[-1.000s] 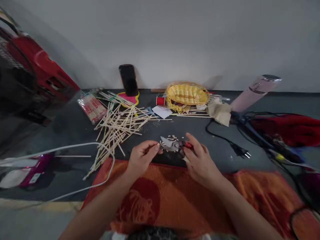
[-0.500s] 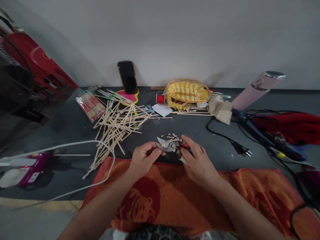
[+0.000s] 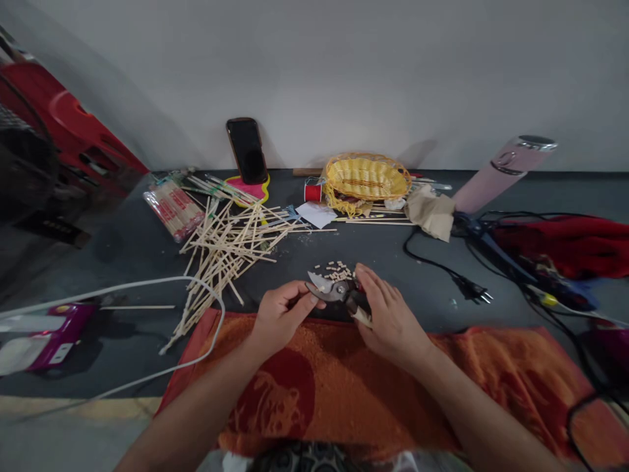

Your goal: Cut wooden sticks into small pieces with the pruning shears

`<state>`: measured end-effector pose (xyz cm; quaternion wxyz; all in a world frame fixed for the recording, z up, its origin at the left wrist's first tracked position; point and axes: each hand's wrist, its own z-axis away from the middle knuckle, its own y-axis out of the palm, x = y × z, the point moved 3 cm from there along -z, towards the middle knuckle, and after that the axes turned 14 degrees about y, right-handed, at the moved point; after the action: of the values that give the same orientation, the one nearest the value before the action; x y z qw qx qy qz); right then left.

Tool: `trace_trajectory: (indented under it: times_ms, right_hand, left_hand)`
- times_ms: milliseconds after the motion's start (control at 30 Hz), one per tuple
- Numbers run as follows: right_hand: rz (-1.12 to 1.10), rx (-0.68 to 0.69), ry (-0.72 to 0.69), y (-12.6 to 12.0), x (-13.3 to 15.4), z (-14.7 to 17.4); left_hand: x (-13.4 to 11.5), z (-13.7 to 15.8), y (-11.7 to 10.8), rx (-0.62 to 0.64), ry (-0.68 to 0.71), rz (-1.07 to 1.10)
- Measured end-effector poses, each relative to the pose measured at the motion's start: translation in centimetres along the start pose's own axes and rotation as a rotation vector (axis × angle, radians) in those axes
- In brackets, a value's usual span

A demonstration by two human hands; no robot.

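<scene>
The right hand's (image 3: 393, 318) fingers grip the pruning shears (image 3: 338, 290), parted blades pointing leftward at the left hand's (image 3: 281, 316) fingers, pinched on an apparent stick end (image 3: 322, 288).

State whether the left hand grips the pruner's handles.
No, the right hand holds the pruner there; the left hand is by its blades.

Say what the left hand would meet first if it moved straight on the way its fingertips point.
Most likely the pruning shears, whose blades sit right at the fingertips of the left hand; depth leaves it unclear whether they already touch.
</scene>
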<state>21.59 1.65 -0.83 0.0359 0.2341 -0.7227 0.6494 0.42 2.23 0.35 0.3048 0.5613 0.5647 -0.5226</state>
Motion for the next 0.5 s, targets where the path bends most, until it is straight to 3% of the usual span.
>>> trace_trajectory:
  times_ms: [500]
  right_hand:
    - [0.101, 0.067, 0.054, 0.36, -0.26, 0.04]
  left_hand:
    - [-0.5, 0.04, 0.26, 0.032, 0.004, 0.011]
